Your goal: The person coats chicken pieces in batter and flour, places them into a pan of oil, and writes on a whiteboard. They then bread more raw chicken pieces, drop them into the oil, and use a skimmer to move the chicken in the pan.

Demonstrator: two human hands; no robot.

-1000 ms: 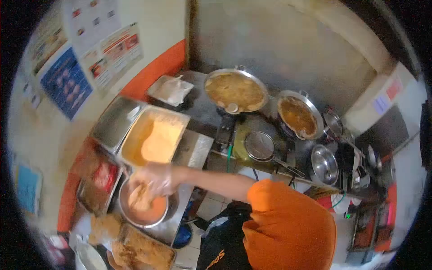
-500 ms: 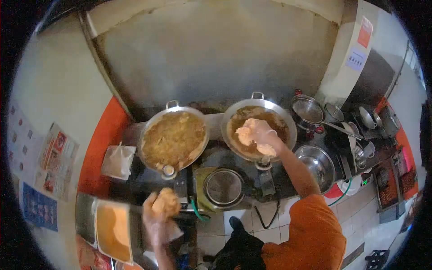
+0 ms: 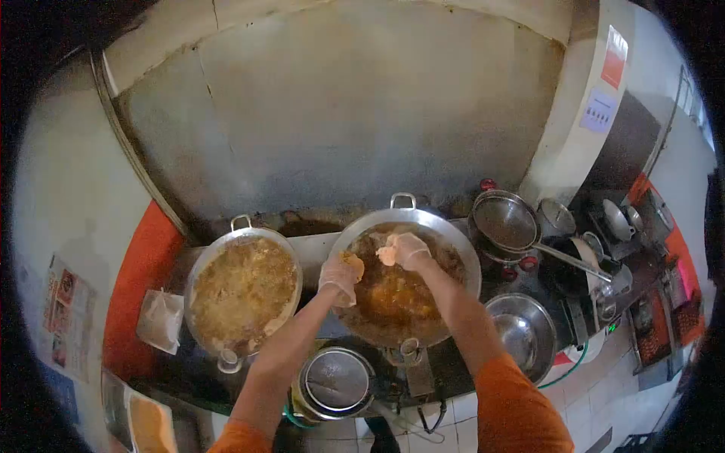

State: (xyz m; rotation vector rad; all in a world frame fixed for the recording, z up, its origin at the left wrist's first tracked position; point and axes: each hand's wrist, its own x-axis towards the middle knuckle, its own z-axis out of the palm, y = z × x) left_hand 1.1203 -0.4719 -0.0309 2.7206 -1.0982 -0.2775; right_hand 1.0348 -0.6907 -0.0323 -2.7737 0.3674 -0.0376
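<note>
Both hands wear clear gloves over the right-hand wok (image 3: pixel 472 283) of dark, bubbling oil. At its left side, my left hand (image 3: pixel 340 278) is closed on a battered piece (image 3: pixel 353 264). Above the wok's upper middle, my right hand (image 3: pixel 411 251) grips a smaller pale battered piece (image 3: pixel 387 254). Browned pieces float in the oil below. To the left, a second wok (image 3: pixel 243 287) is full of foaming oil.
A round strainer pot (image 3: pixel 337 379) stands in front of the woks. To the right are a steel bowl (image 3: pixel 521 336) and a long-handled strainer (image 3: pixel 506 220). A paper-lined tray (image 3: pixel 161 321) lies far left, above an orange-filled container (image 3: pixel 151 424).
My left hand has moved from the lower left up to the right-hand wok with its piece. My right hand stays over that wok, now holding less. The view has shifted.
</note>
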